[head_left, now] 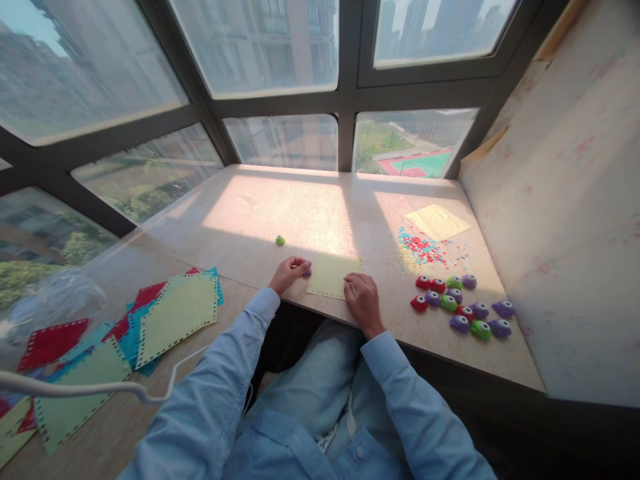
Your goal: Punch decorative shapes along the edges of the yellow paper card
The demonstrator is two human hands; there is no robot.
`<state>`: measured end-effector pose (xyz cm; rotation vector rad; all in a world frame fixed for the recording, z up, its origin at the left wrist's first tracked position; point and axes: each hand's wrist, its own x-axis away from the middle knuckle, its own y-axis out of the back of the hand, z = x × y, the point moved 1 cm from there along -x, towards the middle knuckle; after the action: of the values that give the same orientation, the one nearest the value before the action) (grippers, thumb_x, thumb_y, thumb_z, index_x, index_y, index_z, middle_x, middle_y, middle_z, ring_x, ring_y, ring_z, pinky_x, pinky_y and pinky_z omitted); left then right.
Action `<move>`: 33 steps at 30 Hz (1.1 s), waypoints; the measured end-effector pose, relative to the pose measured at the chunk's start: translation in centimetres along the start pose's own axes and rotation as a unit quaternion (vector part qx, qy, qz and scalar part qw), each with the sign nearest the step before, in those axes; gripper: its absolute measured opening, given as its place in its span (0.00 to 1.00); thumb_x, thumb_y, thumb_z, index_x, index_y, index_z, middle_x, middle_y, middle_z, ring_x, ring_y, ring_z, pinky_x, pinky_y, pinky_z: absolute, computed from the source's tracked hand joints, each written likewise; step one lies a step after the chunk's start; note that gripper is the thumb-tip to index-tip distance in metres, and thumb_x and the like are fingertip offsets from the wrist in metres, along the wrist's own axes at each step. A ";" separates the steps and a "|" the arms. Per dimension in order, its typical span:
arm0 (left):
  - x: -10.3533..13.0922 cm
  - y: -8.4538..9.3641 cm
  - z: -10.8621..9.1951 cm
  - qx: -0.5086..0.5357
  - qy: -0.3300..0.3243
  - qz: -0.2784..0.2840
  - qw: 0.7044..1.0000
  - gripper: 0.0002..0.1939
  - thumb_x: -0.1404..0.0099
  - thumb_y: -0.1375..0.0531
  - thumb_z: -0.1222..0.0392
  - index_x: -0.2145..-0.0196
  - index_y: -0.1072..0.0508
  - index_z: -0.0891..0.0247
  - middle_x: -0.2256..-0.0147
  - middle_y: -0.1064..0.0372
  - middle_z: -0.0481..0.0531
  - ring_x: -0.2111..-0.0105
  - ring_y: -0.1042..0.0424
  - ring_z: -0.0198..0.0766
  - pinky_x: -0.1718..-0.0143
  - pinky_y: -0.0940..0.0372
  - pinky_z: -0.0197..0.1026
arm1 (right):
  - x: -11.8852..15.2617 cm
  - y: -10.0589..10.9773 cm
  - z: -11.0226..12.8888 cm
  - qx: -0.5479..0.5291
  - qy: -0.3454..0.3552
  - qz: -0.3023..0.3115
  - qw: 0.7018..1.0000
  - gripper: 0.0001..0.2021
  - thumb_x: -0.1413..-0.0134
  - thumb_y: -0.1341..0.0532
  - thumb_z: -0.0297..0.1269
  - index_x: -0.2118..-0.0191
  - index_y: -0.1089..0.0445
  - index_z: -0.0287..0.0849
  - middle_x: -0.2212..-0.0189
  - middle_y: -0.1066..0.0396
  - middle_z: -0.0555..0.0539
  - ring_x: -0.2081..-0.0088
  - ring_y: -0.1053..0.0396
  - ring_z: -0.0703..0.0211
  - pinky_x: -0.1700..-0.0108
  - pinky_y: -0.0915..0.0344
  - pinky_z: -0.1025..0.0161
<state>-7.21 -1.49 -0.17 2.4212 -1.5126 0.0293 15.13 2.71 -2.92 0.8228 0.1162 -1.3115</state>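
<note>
Paper in head view: a pale yellow sheet (pixel 330 275) lies on the table (pixel 245 257), near its front edge, between the two hands. Little holes run along some of its sides.
Slipping: the sheet could slide or turn if the right hand (pixel 365 300) gets loose, and then a new hole might come out crooked.
Tearing: the thin edge could rip or wrinkle if the purple hole punch (pixel 308 272) is tugged while it bites the paper. I cannot see if it is biting now.
Left hand: this hand (pixel 289 275) pinches the purple hole punch at the sheet's left edge. The fingers hide most of it.
Right hand: finger and thumb are close together, and they seem to pinch the sheet's right edge.
Other punches: a green hole punch (pixel 280 240) sits alone past the left hand. A bunch of punches (pixel 449 303) sits well off to the right, near the paper dots (pixel 425 249).
</note>
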 end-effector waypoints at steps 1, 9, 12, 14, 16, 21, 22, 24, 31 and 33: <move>0.4 0.1 0.1 0.002 -0.011 -0.005 1.000 0.24 0.51 0.30 0.50 0.61 0.28 0.67 0.65 0.27 0.52 0.69 0.28 0.33 0.62 0.33 0.39 | 0.0 0.0 0.0 -0.006 -0.001 0.000 1.000 0.11 0.43 0.46 0.32 0.63 0.25 0.40 0.62 0.25 0.40 0.57 0.32 0.49 0.51 0.36 0.51; 1.2 -0.2 0.9 0.007 -0.043 -0.065 0.997 0.20 0.49 0.32 0.57 0.59 0.26 0.67 0.67 0.27 0.51 0.69 0.30 0.34 0.61 0.33 0.39 | -0.1 0.2 0.1 -0.041 -0.018 0.008 0.999 0.11 0.43 0.46 0.34 0.63 0.25 0.41 0.63 0.25 0.40 0.57 0.31 0.49 0.51 0.35 0.50; 1.1 -0.3 0.7 0.028 -0.048 -0.111 0.992 0.19 0.45 0.35 0.55 0.57 0.27 0.67 0.63 0.27 0.53 0.66 0.29 0.33 0.60 0.34 0.37 | -0.1 0.4 0.2 -0.053 -0.019 0.006 0.998 0.11 0.42 0.45 0.35 0.63 0.25 0.41 0.64 0.25 0.40 0.58 0.31 0.50 0.52 0.35 0.50; 1.3 -0.1 0.6 0.048 -0.045 -0.148 0.987 0.19 0.41 0.39 0.54 0.55 0.30 0.67 0.59 0.27 0.55 0.63 0.29 0.33 0.62 0.34 0.36 | -0.2 0.5 0.3 -0.062 -0.018 0.003 0.998 0.11 0.41 0.45 0.36 0.63 0.25 0.41 0.64 0.25 0.40 0.58 0.31 0.50 0.52 0.34 0.50; 1.9 0.0 0.4 0.063 -0.036 -0.182 0.981 0.19 0.38 0.42 0.52 0.53 0.32 0.68 0.57 0.28 0.58 0.63 0.28 0.34 0.65 0.35 0.35 | -0.3 0.6 0.5 -0.074 -0.018 -0.001 0.997 0.11 0.41 0.45 0.36 0.63 0.25 0.41 0.64 0.25 0.41 0.58 0.30 0.50 0.52 0.34 0.50; 4.6 -1.8 -0.5 0.077 -0.027 -0.230 0.970 0.21 0.37 0.40 0.49 0.52 0.34 0.67 0.55 0.28 0.60 0.60 0.26 0.38 0.65 0.33 0.36 | -0.2 0.7 1.1 -0.126 -0.030 0.005 0.992 0.11 0.39 0.44 0.40 0.62 0.25 0.42 0.63 0.24 0.42 0.58 0.29 0.52 0.54 0.31 0.52; 5.3 -2.6 -0.7 0.079 -0.037 -0.236 0.968 0.21 0.37 0.40 0.49 0.53 0.33 0.67 0.56 0.28 0.60 0.60 0.25 0.39 0.63 0.31 0.38 | 0.0 0.7 1.3 -0.141 -0.042 0.012 0.989 0.12 0.40 0.43 0.41 0.62 0.24 0.42 0.63 0.24 0.42 0.58 0.28 0.52 0.56 0.30 0.54; 6.6 -4.3 -1.1 0.058 -0.081 -0.220 0.970 0.19 0.37 0.39 0.50 0.53 0.32 0.65 0.56 0.28 0.60 0.57 0.25 0.41 0.58 0.29 0.42 | 0.4 0.8 1.9 -0.184 -0.083 0.034 0.979 0.13 0.40 0.42 0.44 0.61 0.23 0.42 0.62 0.23 0.42 0.58 0.27 0.52 0.58 0.29 0.55; 9.3 -8.4 -1.9 -0.147 -0.309 -0.126 0.931 0.10 0.32 0.41 0.55 0.54 0.28 0.59 0.57 0.30 0.57 0.55 0.28 0.43 0.53 0.29 0.47 | 2.1 2.2 4.4 -0.342 -0.263 0.047 0.901 0.19 0.43 0.38 0.50 0.53 0.23 0.43 0.55 0.23 0.42 0.59 0.25 0.51 0.61 0.26 0.55; 9.4 -8.8 -1.8 -0.178 -0.336 -0.110 0.918 0.11 0.31 0.42 0.57 0.53 0.28 0.59 0.57 0.29 0.58 0.55 0.27 0.43 0.53 0.29 0.47 | 2.2 2.6 4.7 -0.362 -0.298 0.026 0.883 0.20 0.45 0.36 0.51 0.54 0.23 0.42 0.57 0.23 0.42 0.62 0.25 0.53 0.64 0.26 0.57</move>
<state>5.04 -5.69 1.07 2.3752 -1.2943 -1.1242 16.37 -1.81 0.57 -0.2267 0.0819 -1.2799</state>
